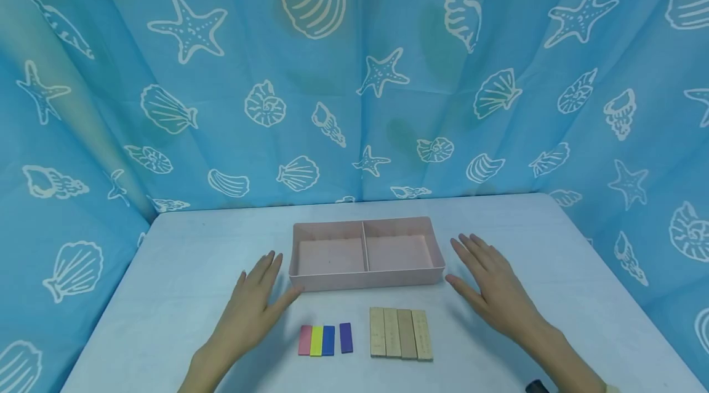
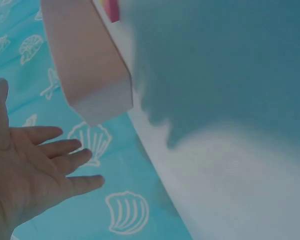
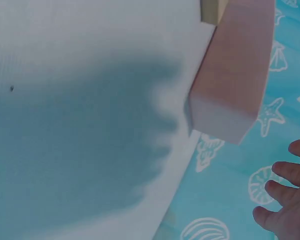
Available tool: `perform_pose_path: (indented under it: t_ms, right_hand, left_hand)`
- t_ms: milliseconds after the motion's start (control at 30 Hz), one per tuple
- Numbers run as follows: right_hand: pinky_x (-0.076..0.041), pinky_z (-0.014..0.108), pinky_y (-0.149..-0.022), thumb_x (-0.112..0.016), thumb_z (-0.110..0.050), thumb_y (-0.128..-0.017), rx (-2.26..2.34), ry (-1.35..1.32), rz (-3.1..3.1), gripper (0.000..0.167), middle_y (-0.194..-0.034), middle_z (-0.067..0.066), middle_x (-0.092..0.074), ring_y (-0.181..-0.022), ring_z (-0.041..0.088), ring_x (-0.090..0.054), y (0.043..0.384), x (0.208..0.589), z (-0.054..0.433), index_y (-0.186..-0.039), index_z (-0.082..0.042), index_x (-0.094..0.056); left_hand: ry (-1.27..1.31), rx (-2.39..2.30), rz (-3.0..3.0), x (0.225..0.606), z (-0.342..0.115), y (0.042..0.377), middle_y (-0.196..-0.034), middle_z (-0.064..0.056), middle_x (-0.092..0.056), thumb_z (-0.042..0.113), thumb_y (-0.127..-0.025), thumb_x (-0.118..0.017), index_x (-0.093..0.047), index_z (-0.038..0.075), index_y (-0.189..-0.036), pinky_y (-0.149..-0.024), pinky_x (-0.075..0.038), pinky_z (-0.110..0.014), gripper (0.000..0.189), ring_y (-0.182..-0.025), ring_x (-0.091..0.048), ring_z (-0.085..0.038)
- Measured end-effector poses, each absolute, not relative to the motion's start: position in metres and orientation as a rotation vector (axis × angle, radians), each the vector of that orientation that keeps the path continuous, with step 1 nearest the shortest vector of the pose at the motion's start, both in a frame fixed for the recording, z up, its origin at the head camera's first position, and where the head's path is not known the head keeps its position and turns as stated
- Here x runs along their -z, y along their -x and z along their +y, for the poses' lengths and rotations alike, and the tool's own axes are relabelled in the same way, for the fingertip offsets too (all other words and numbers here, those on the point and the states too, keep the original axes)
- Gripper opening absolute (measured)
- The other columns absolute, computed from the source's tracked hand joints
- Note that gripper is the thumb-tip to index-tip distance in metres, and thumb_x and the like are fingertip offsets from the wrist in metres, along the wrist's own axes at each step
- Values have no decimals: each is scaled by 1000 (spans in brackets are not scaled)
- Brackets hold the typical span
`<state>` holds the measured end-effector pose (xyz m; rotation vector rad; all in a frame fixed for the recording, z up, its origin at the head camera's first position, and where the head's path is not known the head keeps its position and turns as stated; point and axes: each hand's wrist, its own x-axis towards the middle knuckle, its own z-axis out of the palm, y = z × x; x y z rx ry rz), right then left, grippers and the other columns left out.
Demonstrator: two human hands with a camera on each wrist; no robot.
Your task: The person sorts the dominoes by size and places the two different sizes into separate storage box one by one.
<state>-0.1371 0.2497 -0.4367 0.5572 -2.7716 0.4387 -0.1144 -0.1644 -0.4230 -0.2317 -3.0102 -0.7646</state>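
Tray [image 1: 367, 280] — pale dusty pink, plain. Small blocks: pink block [image 1: 304, 340], yellow block [image 1: 316, 341], blue block [image 1: 328, 341], purple block [image 1: 346, 337]. Four strips [image 1: 392, 333] woody tan, third from left browner. Tabletop [image 1: 476, 214] white. Curtain [image 1: 238, 30] light blue — white outlined shells and starfish, hazy greenish patches. Black object [image 1: 536, 387], bottom edge of the head view.

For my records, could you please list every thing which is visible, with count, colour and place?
Table: one, white, lower half of view
Curtain: at least one, blue and white, behind and beside table
Box: one, pale pink, on table
Small blocks: four (pink, yellow, blue, purple), before box's left half
Wooden blocks: four, light brown, before box's right half
Black thing: one, unidentifiable, bottom edge
Left grip: one, bare, by box's left end
Right grip: one, bare, by box's right end
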Motion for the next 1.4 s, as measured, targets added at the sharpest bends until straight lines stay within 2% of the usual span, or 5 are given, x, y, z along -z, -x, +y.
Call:
perform_pose_path:
  t_ms: [400,800,967,1233,1400]
  right_hand:
    - [-44,56,-101,-63,-41,-96,-485,-635,-2742,65,-147,8,-47,-131,29,-44,117,423,241,-151,-16,-41]
    - [-53,42,-94,-72,-40,-91,-542,-725,-2749,65,-140,-2,-52,-123,16,-51,100,421,232,-147,-19,-46]
    - [-54,39,-93,-75,-40,-87,-564,-781,-2733,67,-138,-5,-54,-119,11,-52,96,425,230,-144,-16,-50]
    - [-54,36,-91,-76,-42,-86,-627,-822,-2775,67,-137,-9,-54,-116,7,-52,92,438,228,-145,-23,-49]
    - [-55,35,-90,-76,-43,-86,-629,-858,-2775,66,-135,-10,-54,-116,8,-54,89,445,227,-144,-24,-50]
  left_hand:
    - [9,1203,-3022,412,-162,121,-156,-21,-32,75,-90,-42,-33,2,-153,-110,-30,-62,96,-144,-28,-41]
    - [-6,1427,-2830,416,-162,129,-152,-22,-39,59,-94,-56,-36,0,-150,-101,-46,-50,83,-134,-45,-39]
    - [-32,1428,-2796,420,-161,132,-148,-24,-43,49,-95,-61,-38,-1,-148,-99,-48,-51,76,-129,-50,-39]
    - [-77,1478,-2734,428,-160,136,-137,-21,-55,40,-96,-64,-43,-1,-145,-96,-49,-56,67,-124,-55,-38]
    - [-106,1565,-2673,464,-169,152,-132,-13,-59,61,-89,-62,-48,5,-142,-89,-55,-49,79,-120,-58,-33]
